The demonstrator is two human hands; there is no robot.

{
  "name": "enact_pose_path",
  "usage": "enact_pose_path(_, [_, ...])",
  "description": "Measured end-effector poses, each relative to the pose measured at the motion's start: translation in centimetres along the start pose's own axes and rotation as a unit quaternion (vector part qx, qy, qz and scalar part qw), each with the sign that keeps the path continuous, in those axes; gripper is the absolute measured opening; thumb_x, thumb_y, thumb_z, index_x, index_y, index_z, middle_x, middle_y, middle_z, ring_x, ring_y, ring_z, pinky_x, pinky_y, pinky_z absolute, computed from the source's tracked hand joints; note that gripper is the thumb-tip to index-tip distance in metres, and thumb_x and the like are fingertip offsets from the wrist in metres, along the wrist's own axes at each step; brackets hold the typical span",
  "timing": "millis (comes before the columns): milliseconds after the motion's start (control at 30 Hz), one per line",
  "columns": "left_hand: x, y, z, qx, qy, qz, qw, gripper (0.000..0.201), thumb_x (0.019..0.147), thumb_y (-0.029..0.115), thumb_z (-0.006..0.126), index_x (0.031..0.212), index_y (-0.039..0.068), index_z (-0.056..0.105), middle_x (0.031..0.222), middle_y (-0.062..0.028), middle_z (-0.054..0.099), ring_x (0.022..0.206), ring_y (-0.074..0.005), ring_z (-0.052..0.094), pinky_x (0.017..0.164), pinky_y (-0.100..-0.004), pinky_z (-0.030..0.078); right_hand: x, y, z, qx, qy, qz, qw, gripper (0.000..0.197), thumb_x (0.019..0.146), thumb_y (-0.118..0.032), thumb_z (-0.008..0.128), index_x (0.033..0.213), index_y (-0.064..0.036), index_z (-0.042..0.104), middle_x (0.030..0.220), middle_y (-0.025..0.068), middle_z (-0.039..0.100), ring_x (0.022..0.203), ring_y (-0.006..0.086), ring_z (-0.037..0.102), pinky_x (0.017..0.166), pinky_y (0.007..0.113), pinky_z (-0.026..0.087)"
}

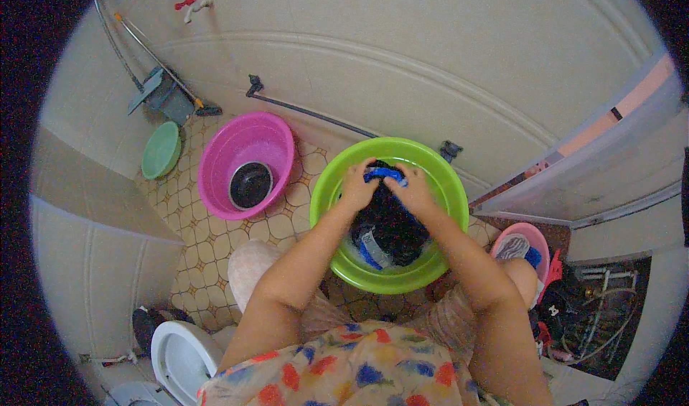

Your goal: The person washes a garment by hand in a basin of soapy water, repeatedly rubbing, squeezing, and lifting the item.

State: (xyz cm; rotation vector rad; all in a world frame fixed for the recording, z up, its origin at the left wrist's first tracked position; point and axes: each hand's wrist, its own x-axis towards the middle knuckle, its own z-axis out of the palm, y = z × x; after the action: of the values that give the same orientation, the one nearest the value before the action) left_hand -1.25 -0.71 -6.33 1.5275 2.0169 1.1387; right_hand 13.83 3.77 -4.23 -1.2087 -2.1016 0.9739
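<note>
Between my knees stands a large lime-green basin (392, 285) with sudsy water at its bottom. A wet black garment with blue and grey parts (391, 223) lies heaped in it. Its upper end, with a bright blue band, is bunched up near the basin's far side. My left hand (359, 183) grips this bunch from the left, fingers curled round the cloth. From the right, my right hand (410, 188) pinches the same blue part, its thumb toward the left one. The hands are close together, and the rest of the cloth hangs down toward me.
A pink basin (281, 129) holding a dark round bowl (251, 185) stands to the left, beside a small green basin (162, 151). At right is a smaller pink basin (537, 235) with clothes. A toilet (161, 348) sits at lower left; a rail (308, 112) runs along the wall.
</note>
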Motion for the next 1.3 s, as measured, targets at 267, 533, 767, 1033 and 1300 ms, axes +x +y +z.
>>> enact_pose_path(267, [-0.4,-2.4,2.1,0.164,-0.199,-0.113,0.96,0.042,0.067,0.006,0.05,0.108,0.019,0.05,0.115,-0.0167,0.042,0.104,-0.0318,0.041,0.086,-0.0393,0.035,-1.3,0.7,2.0,-0.302,-0.173,0.073,0.935,0.057,0.069,-0.031,0.06,0.118,-0.0128,0.034,0.116,0.02,0.035,0.105,0.0373,0.04,0.085,0.046,0.035])
enact_pose_path(533, [-0.8,-1.2,4.6,-0.362,0.001,-0.257,0.896,0.034,0.079,0.026,0.049,0.108,0.009,0.048,0.101,-0.0097,0.051,0.09,-0.0197,0.049,0.08,-0.0313,0.038,0.9,3.2,3.8,-0.082,-0.037,0.123,0.988,0.043,0.072,-0.028,0.054,0.107,-0.0053,0.043,0.111,0.0209,0.042,0.102,0.0386,0.041,0.084,0.046,0.036])
enact_pose_path(767, [0.2,0.1,1.0,-0.597,-0.073,-0.272,0.751,0.031,0.079,0.035,0.049,0.096,0.01,0.053,0.086,-0.0059,0.055,0.077,-0.0188,0.052,0.071,-0.0331,0.043,-2.4,-5.2,2.7,-0.007,0.012,-0.092,0.996,0.027,0.077,-0.03,0.049,0.079,-0.0028,0.051,0.082,0.0171,0.048,0.076,0.0347,0.05,0.065,0.04,0.042])
enact_pose_path(1033, [-1.2,6.8,0.9,-0.634,-0.067,-0.362,0.68,0.029,0.083,0.032,0.042,0.091,0.007,0.054,0.086,-0.0082,0.057,0.076,-0.02,0.054,0.069,-0.0337,0.044,0.5,-1.6,1.2,-0.161,0.024,-0.079,0.984,0.026,0.083,-0.022,0.036,0.076,-0.0036,0.053,0.068,0.0147,0.055,0.064,0.0309,0.054,0.056,0.041,0.044])
enact_pose_path(1300, [0.0,1.0,1.8,-0.547,-0.122,-0.333,0.758,0.035,0.084,0.036,0.04,0.096,0.007,0.054,0.093,-0.0059,0.057,0.084,-0.019,0.052,0.076,-0.0316,0.04,-3.0,-5.2,1.5,-0.142,-0.019,-0.161,0.977,0.018,0.076,-0.02,0.045,0.072,-0.0028,0.05,0.07,0.0174,0.049,0.064,0.0353,0.05,0.055,0.042,0.04])
